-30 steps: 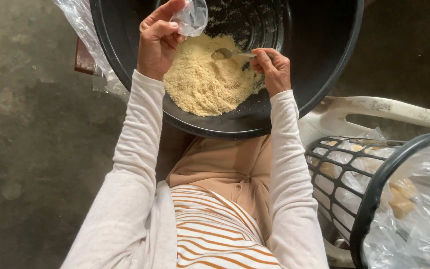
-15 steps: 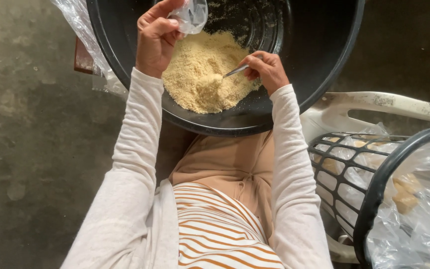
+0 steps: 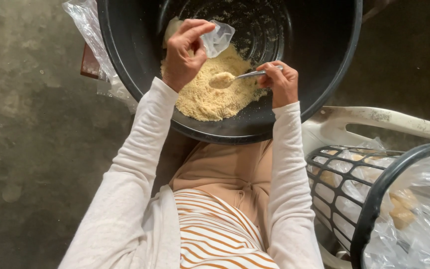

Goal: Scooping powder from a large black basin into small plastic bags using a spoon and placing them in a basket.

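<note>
Spoon (image 3: pixel 235 77) now lifted, heaped with meal (image 3: pixel 210 97)

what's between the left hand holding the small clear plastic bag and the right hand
In the head view, the heaped metal spoon spans the gap between left hand and right hand, above yellow crumbly meal.

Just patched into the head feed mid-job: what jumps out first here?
A big black tub at top centre holds a heap of yellow crumbly meal. Over it, the right hand holds a loaded spoon, while the left hand pinches a small clear bag. A black basket of filled bags sits at lower right.
</note>
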